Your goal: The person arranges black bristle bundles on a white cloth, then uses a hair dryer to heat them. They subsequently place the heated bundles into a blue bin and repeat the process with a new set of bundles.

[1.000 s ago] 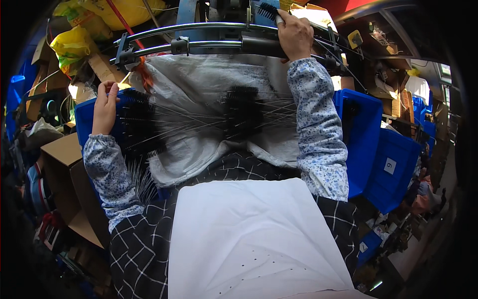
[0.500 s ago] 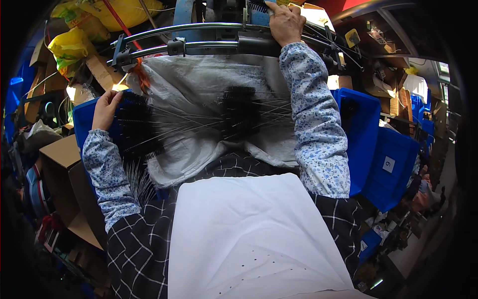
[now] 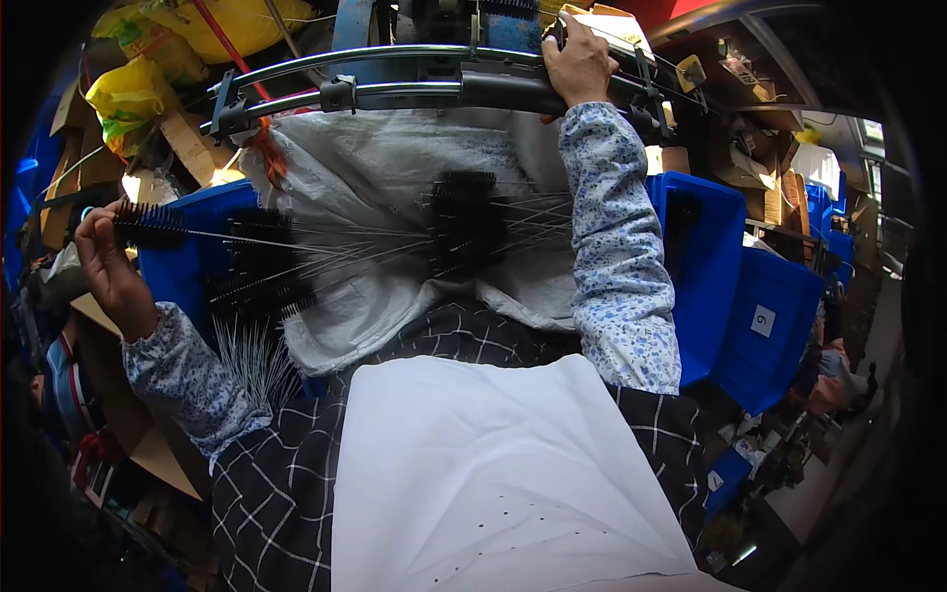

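Observation:
Out at the far left, my left hand [image 3: 110, 264] is closed on the end of a black-bristled wire brush [image 3: 150, 225], whose thin metal stem runs right across my lap. A bundle of similar black brushes [image 3: 258, 259] lies beside it, and another black bristle cluster [image 3: 466, 225] sits mid-lap on a white woven sheet [image 3: 385, 148]. My right hand [image 3: 580, 64] rests at the right end of the machine's rails [image 3: 395, 91], fingers curled round a dark part that I cannot make out. Both forearms wear blue-flowered sleeves.
Blue plastic bins stand at my left [image 3: 192, 212] and right [image 3: 705, 276]. Loose bare wires [image 3: 252, 360] stick up near my left forearm. An open cardboard box [image 3: 138, 414] is at the left, with yellow bags [image 3: 128, 99] beyond. A red pole [image 3: 225, 39] leans behind the machine.
My left hand has moved left and slightly down, drawing one brush out from the bundle. My right hand has shifted slightly right and down at the machine.

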Action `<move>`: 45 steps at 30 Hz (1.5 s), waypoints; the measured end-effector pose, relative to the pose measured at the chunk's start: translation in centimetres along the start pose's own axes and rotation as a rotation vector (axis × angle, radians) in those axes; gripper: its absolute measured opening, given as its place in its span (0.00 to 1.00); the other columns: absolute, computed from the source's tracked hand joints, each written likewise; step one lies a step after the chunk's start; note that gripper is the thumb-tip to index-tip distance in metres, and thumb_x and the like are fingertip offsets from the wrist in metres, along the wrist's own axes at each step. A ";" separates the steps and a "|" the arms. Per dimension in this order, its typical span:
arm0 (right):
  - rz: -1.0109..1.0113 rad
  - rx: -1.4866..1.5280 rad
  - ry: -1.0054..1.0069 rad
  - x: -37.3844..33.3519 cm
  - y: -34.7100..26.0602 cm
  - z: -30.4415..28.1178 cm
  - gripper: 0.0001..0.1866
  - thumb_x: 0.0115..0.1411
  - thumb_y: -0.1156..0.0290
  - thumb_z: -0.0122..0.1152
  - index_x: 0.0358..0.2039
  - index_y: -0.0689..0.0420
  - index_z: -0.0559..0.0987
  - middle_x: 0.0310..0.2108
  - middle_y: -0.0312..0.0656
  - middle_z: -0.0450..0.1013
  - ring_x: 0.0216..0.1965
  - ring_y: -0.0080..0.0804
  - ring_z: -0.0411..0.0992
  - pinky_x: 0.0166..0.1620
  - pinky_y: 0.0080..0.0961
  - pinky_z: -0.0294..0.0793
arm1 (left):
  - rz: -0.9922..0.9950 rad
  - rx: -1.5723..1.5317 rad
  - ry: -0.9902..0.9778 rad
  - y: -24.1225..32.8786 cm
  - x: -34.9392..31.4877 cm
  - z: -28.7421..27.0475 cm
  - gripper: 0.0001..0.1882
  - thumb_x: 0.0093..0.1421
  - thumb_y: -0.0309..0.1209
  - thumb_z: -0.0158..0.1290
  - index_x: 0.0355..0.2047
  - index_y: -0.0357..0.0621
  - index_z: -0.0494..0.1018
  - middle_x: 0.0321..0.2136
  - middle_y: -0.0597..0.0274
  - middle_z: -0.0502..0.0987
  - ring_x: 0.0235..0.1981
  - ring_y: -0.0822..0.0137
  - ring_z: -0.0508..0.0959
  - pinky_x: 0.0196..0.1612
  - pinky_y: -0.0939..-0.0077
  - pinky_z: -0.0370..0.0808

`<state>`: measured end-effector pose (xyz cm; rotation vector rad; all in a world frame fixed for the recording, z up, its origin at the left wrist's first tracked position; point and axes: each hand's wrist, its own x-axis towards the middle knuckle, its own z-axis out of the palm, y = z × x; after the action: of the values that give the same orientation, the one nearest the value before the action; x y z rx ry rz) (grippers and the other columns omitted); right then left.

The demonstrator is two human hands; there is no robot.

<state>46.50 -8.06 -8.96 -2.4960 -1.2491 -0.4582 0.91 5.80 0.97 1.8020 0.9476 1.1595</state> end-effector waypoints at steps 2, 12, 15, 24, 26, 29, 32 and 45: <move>0.041 0.156 -0.029 0.3 0.5 0.5 0.21 0.47 0.63 0.52 0.44 0.54 0.70 0.41 0.45 0.68 0.41 0.41 0.66 0.44 0.38 0.62 | 0.025 -0.124 0.125 0.1 0.1 -0.2 0.11 0.60 0.31 0.36 0.36 0.35 0.63 0.35 0.55 0.68 0.37 0.67 0.69 0.46 0.76 0.64; -0.050 0.219 0.042 0.4 -3.1 2.1 0.20 0.46 0.68 0.52 0.42 0.59 0.70 0.39 0.46 0.69 0.41 0.41 0.67 0.44 0.34 0.64 | 0.289 -0.007 0.389 0.4 -0.4 -6.4 0.12 0.58 0.30 0.37 0.34 0.32 0.64 0.34 0.54 0.69 0.35 0.62 0.71 0.40 0.70 0.71; -0.041 0.231 0.031 0.4 -4.4 2.0 0.20 0.46 0.68 0.51 0.42 0.60 0.70 0.38 0.46 0.69 0.40 0.41 0.67 0.44 0.35 0.64 | 0.227 -0.224 0.439 1.0 -1.0 -6.8 0.12 0.58 0.30 0.36 0.35 0.32 0.64 0.34 0.54 0.69 0.35 0.61 0.72 0.40 0.69 0.71; 0.073 0.134 -0.017 0.5 -10.1 1.7 0.19 0.48 0.67 0.48 0.43 0.57 0.69 0.35 0.41 0.68 0.36 0.38 0.67 0.39 0.42 0.62 | 0.358 0.590 0.396 3.2 -0.9 -0.9 0.10 0.58 0.28 0.37 0.33 0.32 0.65 0.31 0.55 0.69 0.34 0.63 0.71 0.38 0.73 0.71; 0.067 0.105 -0.016 0.6 -10.1 2.0 0.19 0.48 0.67 0.47 0.43 0.57 0.69 0.36 0.41 0.68 0.37 0.37 0.66 0.39 0.43 0.62 | 0.293 0.284 0.395 2.8 -0.6 -0.5 0.11 0.57 0.28 0.37 0.33 0.32 0.65 0.31 0.55 0.69 0.34 0.63 0.71 0.37 0.73 0.71; 0.022 0.136 0.002 0.4 -9.2 0.7 0.18 0.49 0.68 0.47 0.42 0.57 0.69 0.35 0.40 0.68 0.37 0.36 0.66 0.40 0.42 0.61 | 0.116 -0.424 0.341 2.4 -0.2 -1.0 0.12 0.59 0.30 0.36 0.34 0.34 0.65 0.31 0.55 0.69 0.33 0.62 0.71 0.35 0.71 0.72; -0.035 0.106 -0.047 0.3 -6.4 0.3 0.20 0.47 0.67 0.51 0.42 0.58 0.70 0.39 0.46 0.68 0.42 0.41 0.66 0.43 0.40 0.63 | 0.154 -0.328 0.396 1.5 -0.4 -1.6 0.10 0.56 0.29 0.41 0.33 0.34 0.66 0.32 0.54 0.70 0.33 0.61 0.72 0.37 0.69 0.71; -0.076 -0.126 -0.231 4.6 4.9 -0.1 0.15 0.54 0.57 0.46 0.38 0.48 0.73 0.34 0.43 0.71 0.39 0.38 0.68 0.39 0.32 0.66 | -0.064 -0.628 0.158 1.6 -0.5 6.7 0.09 0.55 0.25 0.44 0.37 0.36 0.64 0.32 0.62 0.69 0.33 0.73 0.71 0.38 0.81 0.70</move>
<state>53.04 -7.66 -7.61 -2.6760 -1.4466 -0.2801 7.27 3.28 0.36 1.1825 0.6214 1.3830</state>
